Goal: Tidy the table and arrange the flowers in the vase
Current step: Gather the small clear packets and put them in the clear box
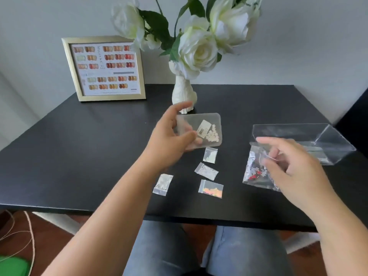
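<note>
Frosted case point(201, 129) pinched in left hand point(171, 134), long axis left-right; right hand point(292, 166) pinches clear bag point(256, 168).

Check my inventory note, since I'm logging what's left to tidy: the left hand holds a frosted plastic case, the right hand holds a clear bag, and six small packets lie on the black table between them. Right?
Not quite: the head view shows four small packets, not six, on the black table. The rest stands: the left hand holds the frosted plastic case and the right hand holds the clear bag.

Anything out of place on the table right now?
Four small bags lie scattered at odd angles near the front of the table, outside the clear tray. Nothing spilled or broken.
</note>
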Demonstrator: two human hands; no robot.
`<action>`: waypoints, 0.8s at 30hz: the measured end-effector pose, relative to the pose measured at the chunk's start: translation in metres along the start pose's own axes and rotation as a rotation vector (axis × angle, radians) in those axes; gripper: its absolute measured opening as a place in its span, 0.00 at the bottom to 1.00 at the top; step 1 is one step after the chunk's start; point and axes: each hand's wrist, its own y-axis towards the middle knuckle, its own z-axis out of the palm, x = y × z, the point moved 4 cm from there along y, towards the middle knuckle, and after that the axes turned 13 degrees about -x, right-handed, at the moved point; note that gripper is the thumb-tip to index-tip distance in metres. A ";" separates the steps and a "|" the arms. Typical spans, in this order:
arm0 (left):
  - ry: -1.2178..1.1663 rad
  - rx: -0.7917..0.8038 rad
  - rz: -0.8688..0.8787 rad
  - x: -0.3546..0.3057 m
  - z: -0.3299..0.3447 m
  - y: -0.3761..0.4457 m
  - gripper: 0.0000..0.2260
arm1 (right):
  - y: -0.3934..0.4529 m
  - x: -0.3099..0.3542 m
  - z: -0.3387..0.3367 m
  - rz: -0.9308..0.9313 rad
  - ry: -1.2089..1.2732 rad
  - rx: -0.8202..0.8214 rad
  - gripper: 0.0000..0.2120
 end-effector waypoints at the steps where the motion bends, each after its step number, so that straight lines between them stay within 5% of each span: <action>1: 0.012 0.062 0.025 -0.002 0.020 0.000 0.25 | 0.002 -0.004 -0.010 0.016 0.033 -0.032 0.22; 7: 0.062 0.248 0.188 -0.016 0.112 0.004 0.14 | 0.028 -0.040 -0.076 0.101 0.170 -0.253 0.22; 11: 0.134 0.219 0.300 -0.024 0.151 0.011 0.12 | 0.057 -0.062 -0.103 0.134 0.231 -0.401 0.17; 17: 0.324 0.390 0.434 -0.013 0.191 -0.006 0.17 | 0.078 -0.097 -0.091 0.348 0.422 -0.365 0.13; 24: 0.522 0.266 0.565 -0.007 0.194 -0.010 0.15 | 0.076 -0.129 -0.069 0.494 0.198 -0.182 0.08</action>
